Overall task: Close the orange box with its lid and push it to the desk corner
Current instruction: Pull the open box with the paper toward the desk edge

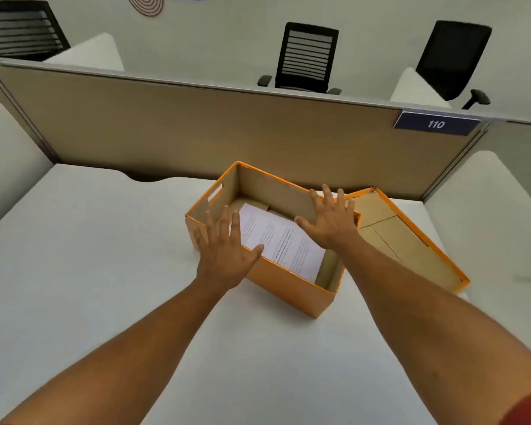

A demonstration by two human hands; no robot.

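An open orange box (292, 288) sits at the middle of the white desk, turned at an angle, with a printed white sheet (281, 240) lying inside. Its lid (411, 240) lies upside down on the desk just right of the box, brown inside facing up. My left hand (224, 243) hovers over the box's near-left rim, fingers spread, holding nothing. My right hand (330, 219) is spread above the box's far-right end, near the lid's edge, also holding nothing.
A tan partition (196, 130) with a "110" sign (436, 124) runs along the desk's far edge. White side dividers (485, 210) stand at the left and right. Black office chairs (307, 56) are beyond the partition. The white desk (89, 256) spreads wide to the left.
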